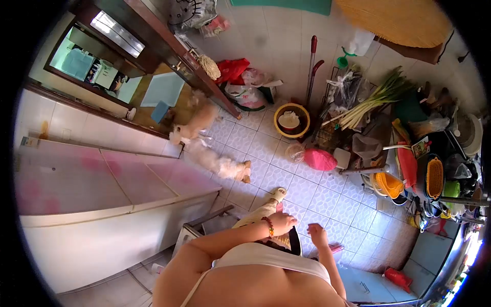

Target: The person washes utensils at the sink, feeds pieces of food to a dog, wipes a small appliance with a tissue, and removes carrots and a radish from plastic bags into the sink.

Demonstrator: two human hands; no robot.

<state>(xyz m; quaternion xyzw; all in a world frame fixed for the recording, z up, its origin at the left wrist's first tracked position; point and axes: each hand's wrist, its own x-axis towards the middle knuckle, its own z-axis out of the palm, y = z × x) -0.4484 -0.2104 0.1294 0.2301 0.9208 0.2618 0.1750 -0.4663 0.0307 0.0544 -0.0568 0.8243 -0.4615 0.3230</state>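
My left hand (282, 223), with a beaded bracelet (268, 226) at the wrist, is held in front of my body with its fingers curled in. Just below it is a black band or edge of some dark item (295, 240); whether the hand touches it, I cannot tell. To its right, my right hand (317, 234) is raised with its fingers closed, apart from the left one. What either hand holds, if anything, is hidden. One sandalled foot (279, 194) shows on the tiles beyond the hands.
A white dog (217, 158) and a tan dog (197, 125) stand near the doorway. A long white chest or fridge (102, 230) fills the left. Ahead are a yellow-rimmed bucket (291, 134), a pink bag (320, 159) and green onions (376, 102) on a cluttered rack. Blue cabinets (368, 286) line the right.
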